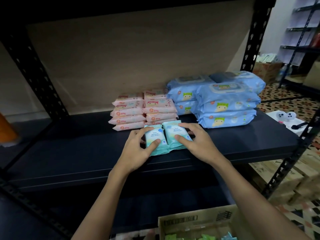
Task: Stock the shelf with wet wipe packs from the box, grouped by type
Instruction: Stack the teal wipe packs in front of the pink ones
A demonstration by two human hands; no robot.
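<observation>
Two small teal "Sea Breeze" wet wipe stacks lie side by side near the front of the black shelf (69,149). My left hand (136,149) grips the left teal stack (154,135), thumb on top and fingers round its far left side. My right hand (197,142) grips the right teal stack (174,132) the same way. Behind them stand two piles of pink packs (128,111), (159,106). Large blue packs (226,104) are stacked to the right of those. The cardboard box (195,220) sits below at the bottom edge, with green and blue packs inside.
Black perforated uprights frame the shelf at the left (34,66) and right (256,35). The left half of the shelf is bare. More cardboard boxes (284,179) stand on the patterned floor at the right, beside a white object (290,122).
</observation>
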